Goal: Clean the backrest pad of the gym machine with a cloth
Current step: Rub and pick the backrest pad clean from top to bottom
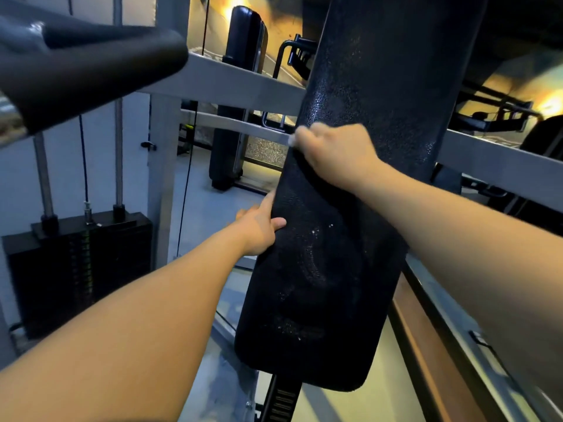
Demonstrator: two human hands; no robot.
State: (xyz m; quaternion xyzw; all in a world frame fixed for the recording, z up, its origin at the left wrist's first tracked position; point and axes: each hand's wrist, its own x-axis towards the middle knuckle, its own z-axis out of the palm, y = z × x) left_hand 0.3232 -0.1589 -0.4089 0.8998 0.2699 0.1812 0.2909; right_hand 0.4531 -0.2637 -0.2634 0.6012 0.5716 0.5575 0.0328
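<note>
The long black backrest pad runs from the top of the view down to the lower middle, with faint wet streaks and white specks on its surface. My left hand grips the pad's left edge, thumb on the front face and fingers behind. My right hand presses on the pad higher up near the same edge, fingers curled round a dark cloth that blends into the pad. A small white bit shows at my right fingertips.
A black padded handle juts in at the upper left, close to my head. Grey frame bars cross behind the pad. A black weight stack stands at the lower left. Another black pad stands further back.
</note>
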